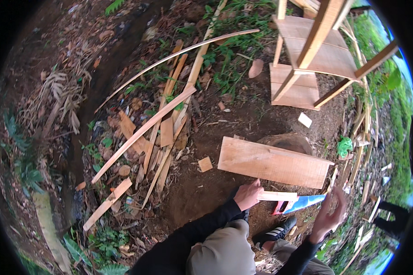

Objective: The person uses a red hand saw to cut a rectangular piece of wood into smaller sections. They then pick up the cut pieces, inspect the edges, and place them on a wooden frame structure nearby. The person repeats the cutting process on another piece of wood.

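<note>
My left hand (248, 195) is closed around one end of a short pale wooden strip (277, 196), which points to the right. Just below and beyond the strip lies a handsaw with a blue blade (305, 202) and a red handle (277, 209); the strip covers part of it. My right hand (330, 215) is raised near the saw's tip, its fingers apart and slightly blurred, with nothing visible in it. Ahead of both hands, a wide wooden board (275, 166) rests against or on a tree stump (287, 142), with a thin strip along its upper edge.
A wooden shelf frame (312, 43) stands at the far right. Long wooden strips (144, 133) and offcuts lie on the soil to the left. A small wooden square (205, 164), a white piece (304, 120) and a green plastic bag (344, 146) are on the ground. My shoe (276, 232) is below the saw.
</note>
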{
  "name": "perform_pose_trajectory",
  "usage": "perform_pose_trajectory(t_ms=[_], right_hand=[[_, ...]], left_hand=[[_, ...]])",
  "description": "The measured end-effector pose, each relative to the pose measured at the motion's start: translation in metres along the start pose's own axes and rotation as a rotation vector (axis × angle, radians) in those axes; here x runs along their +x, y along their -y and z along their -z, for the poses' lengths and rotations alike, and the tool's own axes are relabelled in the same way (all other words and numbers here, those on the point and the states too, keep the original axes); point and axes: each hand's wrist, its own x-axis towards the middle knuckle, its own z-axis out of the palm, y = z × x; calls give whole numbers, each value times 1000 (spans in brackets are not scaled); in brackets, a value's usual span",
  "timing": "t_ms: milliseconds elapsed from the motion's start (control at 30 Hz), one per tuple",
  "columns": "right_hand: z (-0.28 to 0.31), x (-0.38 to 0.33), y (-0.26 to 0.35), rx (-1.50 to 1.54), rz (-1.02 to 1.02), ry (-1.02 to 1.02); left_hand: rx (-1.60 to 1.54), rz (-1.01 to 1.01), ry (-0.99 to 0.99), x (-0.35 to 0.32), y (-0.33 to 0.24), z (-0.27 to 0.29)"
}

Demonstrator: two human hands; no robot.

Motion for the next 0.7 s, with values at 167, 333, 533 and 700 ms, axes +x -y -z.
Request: perform_pose_trajectory(t_ms=[167,333,533,700], right_hand=[[-10,-91,49,60,-16,637],[-26,-142,53,12,-38,1044],[-41,-123,54,55,-51,1066],[-38,-65,61,61,-39,951]], left_hand=[[-208,-47,357,-16,-4,49],[-528,-148,610,-32,25,69],[-742,-129,431,-52,49,87],[-1118,276,558,-64,60,96]])
